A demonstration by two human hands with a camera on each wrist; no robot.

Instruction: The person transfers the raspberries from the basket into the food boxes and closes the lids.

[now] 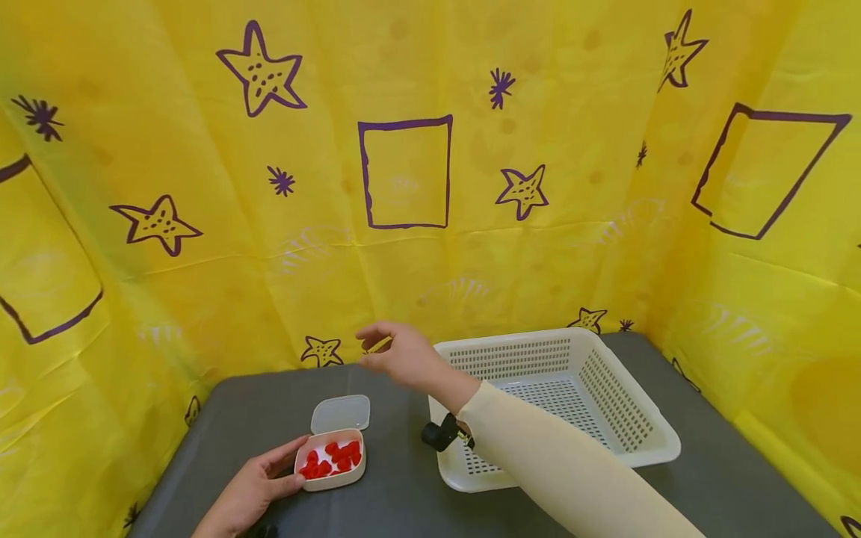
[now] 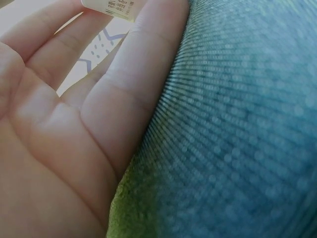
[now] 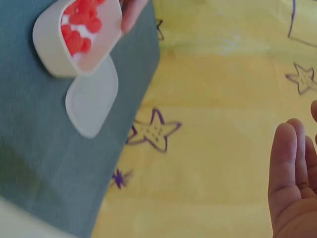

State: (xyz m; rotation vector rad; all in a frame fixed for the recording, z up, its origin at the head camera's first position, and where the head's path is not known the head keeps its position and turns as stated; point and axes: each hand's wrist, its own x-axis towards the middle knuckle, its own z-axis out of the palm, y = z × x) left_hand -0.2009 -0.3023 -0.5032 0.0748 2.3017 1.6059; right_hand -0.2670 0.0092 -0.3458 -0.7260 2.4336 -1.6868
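Observation:
My left hand (image 1: 252,482) holds a small cream plastic box (image 1: 334,483) at its left side, thumb near the front edge and fingers toward the back. Several small red pieces (image 1: 346,453) lie inside; their kind is not clear. Printed text shows on the box (image 2: 119,6) at the top of the left wrist view. A translucent lid (image 1: 341,415) lies flat just behind the box. My right hand (image 1: 406,357) is raised over the back of the table, left of the basket. Its fingers (image 3: 285,156) look straight in the right wrist view, and I see nothing held there.
A white perforated plastic basket (image 1: 655,441) stands on the right of the dark grey table (image 1: 397,508), under my right forearm. Yellow curtains (image 1: 430,276) with purple star drawings enclose the back and sides. A black wrist camera (image 1: 440,432) hangs at my right wrist.

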